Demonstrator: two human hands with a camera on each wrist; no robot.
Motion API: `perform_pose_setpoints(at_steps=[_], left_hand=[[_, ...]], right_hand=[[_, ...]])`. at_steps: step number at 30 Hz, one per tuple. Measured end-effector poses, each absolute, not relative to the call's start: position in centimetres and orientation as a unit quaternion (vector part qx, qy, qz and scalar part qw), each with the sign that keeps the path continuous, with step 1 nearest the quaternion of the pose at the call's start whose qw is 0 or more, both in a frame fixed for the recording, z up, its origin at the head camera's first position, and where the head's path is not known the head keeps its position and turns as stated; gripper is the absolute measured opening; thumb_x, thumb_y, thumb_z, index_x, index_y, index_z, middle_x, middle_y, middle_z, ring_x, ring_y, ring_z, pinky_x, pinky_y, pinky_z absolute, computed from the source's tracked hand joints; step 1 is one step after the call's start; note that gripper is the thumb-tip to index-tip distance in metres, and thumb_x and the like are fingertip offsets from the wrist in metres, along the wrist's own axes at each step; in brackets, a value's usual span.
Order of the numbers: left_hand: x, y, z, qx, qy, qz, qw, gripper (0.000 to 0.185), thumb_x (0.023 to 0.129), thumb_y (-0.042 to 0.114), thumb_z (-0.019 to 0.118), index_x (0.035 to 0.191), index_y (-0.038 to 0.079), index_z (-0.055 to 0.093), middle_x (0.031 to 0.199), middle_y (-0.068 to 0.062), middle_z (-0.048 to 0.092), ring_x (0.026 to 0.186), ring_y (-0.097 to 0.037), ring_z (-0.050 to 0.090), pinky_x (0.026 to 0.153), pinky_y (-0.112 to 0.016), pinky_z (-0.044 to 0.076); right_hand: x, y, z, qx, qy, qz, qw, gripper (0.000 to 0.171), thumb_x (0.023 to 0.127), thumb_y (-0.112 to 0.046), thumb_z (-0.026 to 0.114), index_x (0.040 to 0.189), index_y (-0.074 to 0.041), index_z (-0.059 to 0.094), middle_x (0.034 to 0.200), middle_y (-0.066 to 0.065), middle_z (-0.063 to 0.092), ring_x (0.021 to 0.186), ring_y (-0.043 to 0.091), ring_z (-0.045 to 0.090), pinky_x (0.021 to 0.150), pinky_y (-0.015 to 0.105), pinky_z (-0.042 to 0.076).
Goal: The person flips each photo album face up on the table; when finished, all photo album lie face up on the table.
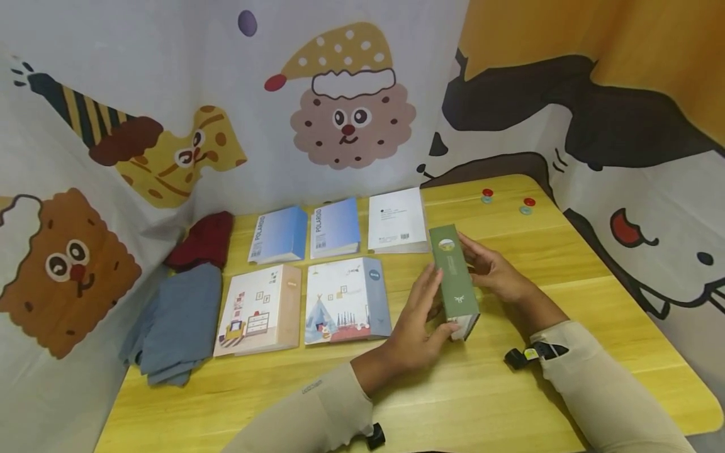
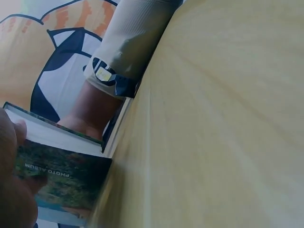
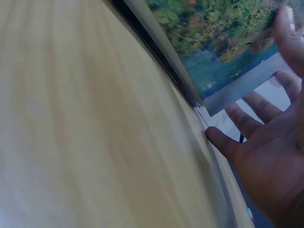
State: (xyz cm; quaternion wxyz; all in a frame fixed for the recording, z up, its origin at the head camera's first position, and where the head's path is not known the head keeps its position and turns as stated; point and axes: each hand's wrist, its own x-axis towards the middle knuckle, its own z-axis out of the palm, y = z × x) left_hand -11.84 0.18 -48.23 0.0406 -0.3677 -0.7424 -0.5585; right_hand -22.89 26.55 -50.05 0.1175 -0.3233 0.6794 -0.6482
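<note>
A thick green photo album (image 1: 455, 274) stands on the table with its plain spine facing up. Its cover, printed with a garden and water scene (image 3: 209, 42), shows in the right wrist view, and "PHOTO ALBUM" is readable in the left wrist view. My left hand (image 1: 416, 324) grips the album from the left, thumb at its near end and fingers along the side. On the opposite side my right hand (image 1: 498, 274) touches the cover with the thumb; its other fingers (image 3: 244, 114) reach out fairly straight past the edge.
Left of the album lie two illustrated albums (image 1: 257, 311), two blue POLAROID albums (image 1: 277, 234) and a white one (image 1: 398, 220). Folded grey cloth (image 1: 181, 321) and dark red cloth (image 1: 204, 242) sit at the table's left. Small red and teal pieces (image 1: 527, 206) lie far right.
</note>
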Motion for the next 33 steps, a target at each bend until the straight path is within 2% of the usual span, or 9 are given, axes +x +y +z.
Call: perform_pose_setpoints(at_steps=[3,6,10,14,17,21,24,29,33], left_hand=[[-11.7,-0.4,-48.2,-0.37,-0.736,-0.565,0.056,0.089,0.104,0.001,0.07,0.173,-0.005,0.014,0.179,-0.035,-0.003,0.163,-0.053,0.027,0.118,-0.036,0.051],[-11.4,-0.9,-48.3,-0.359,-0.731,-0.578,0.053,0.084,0.103,-0.001,0.07,0.171,-0.007,0.02,0.178,-0.036,-0.005,0.164,-0.054,0.023,0.116,-0.035,0.052],[-11.1,-1.5,-48.1,-0.324,-0.728,-0.604,0.015,0.087,0.102,0.005,0.075,0.172,-0.002,0.024,0.181,-0.028,-0.006,0.161,-0.05,0.035,0.114,-0.034,0.054],[-10.7,-1.9,-47.7,-0.293,-0.73,-0.617,-0.02,0.098,0.101,0.015,0.078,0.175,0.007,0.016,0.184,-0.019,-0.007,0.161,-0.044,0.036,0.118,-0.035,0.052],[-10.4,-2.0,-47.4,-0.269,-0.739,-0.618,-0.021,0.101,0.1,0.023,0.079,0.176,0.009,0.013,0.184,-0.019,-0.001,0.163,-0.043,0.032,0.117,-0.038,0.053],[-10.3,-2.0,-47.5,-0.232,-0.747,-0.623,-0.012,0.1,0.1,0.028,0.079,0.175,0.008,0.017,0.183,-0.019,0.014,0.16,-0.042,0.04,0.112,-0.042,0.057],[-10.5,-1.9,-47.7,-0.216,-0.758,-0.616,-0.004,0.095,0.102,0.029,0.077,0.175,0.01,0.02,0.182,-0.017,0.021,0.158,-0.04,0.044,0.11,-0.046,0.059],[-10.7,-1.8,-48.0,-0.215,-0.785,-0.581,0.01,0.089,0.102,0.025,0.074,0.174,0.007,0.024,0.18,-0.02,0.025,0.161,-0.042,0.039,0.116,-0.056,0.054],[-11.0,-1.9,-48.2,-0.223,-0.801,-0.555,0.012,0.085,0.103,0.022,0.074,0.172,0.005,0.029,0.178,-0.027,0.023,0.163,-0.048,0.033,0.126,-0.066,0.039]], right_hand=[[-22.9,26.2,-50.1,-0.336,0.692,-0.626,0.128,0.095,0.1,0.007,0.071,0.176,-0.01,0.017,0.179,-0.01,0.034,0.158,-0.002,0.038,0.122,0.017,0.04],[-22.8,25.9,-50.1,-0.337,0.712,-0.603,0.13,0.095,0.097,0.005,0.075,0.175,-0.007,0.022,0.182,-0.003,0.03,0.164,0.012,0.033,0.128,0.023,0.036],[-22.5,25.7,-50.3,-0.333,0.744,-0.567,0.115,0.093,0.094,0.005,0.079,0.172,-0.002,0.029,0.181,0.004,0.031,0.167,0.039,0.028,0.134,0.057,0.03],[-22.4,25.5,-50.5,-0.331,0.76,-0.549,0.106,0.092,0.093,0.005,0.081,0.17,0.0,0.032,0.18,0.018,0.03,0.167,0.036,0.027,0.127,0.079,0.021],[-22.4,25.5,-50.5,-0.327,0.768,-0.541,0.103,0.091,0.093,0.003,0.082,0.17,-0.002,0.034,0.178,0.025,0.029,0.165,0.033,0.029,0.132,0.066,0.028],[-22.4,25.6,-50.5,-0.339,0.766,-0.536,0.103,0.088,0.093,0.004,0.081,0.168,0.004,0.034,0.176,0.032,0.025,0.162,0.054,0.025,0.129,0.024,0.036],[-22.4,25.5,-50.6,-0.343,0.768,-0.532,0.102,0.086,0.093,0.004,0.081,0.166,0.006,0.035,0.175,0.035,0.023,0.16,0.063,0.021,0.121,0.01,0.033],[-22.2,25.5,-50.7,-0.318,0.801,-0.499,0.088,0.086,0.092,-0.003,0.086,0.166,0.001,0.042,0.176,0.031,0.025,0.158,0.06,0.029,0.115,0.011,0.038],[-22.1,25.5,-50.6,-0.306,0.831,-0.458,0.076,0.083,0.092,-0.007,0.087,0.164,-0.002,0.046,0.176,0.03,0.027,0.156,0.058,0.036,0.118,0.038,0.049]])
